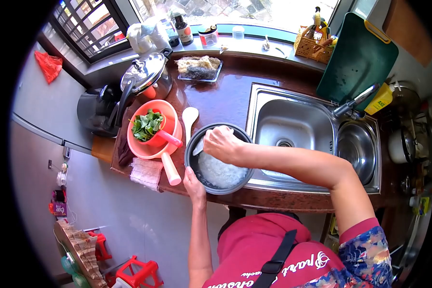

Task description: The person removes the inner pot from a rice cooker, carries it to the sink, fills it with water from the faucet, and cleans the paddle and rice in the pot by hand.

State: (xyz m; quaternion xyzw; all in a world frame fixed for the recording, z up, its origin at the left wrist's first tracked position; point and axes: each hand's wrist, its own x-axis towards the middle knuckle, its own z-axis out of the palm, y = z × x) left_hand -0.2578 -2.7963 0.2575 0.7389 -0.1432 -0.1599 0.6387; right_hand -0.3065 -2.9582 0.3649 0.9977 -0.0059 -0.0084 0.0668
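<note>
The fingers (223, 137) of the right hand (219, 144) curl closed around a white utensil (198, 147) inside the dark pot (220, 191), over white rice (219, 172); those of the left hand (195, 186) hold the pot's near-left side. The pot is at the near edge of the glossy surface (230, 103), between pink basin (178, 127) and steel sink (293, 122), with a window (245, 10) on the far side.

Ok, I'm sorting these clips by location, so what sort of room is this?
Most likely a home kitchen: there is a double-bowl steel sink, a pressure cooker on the counter, and a green cutting board leaning behind the tap.
</note>
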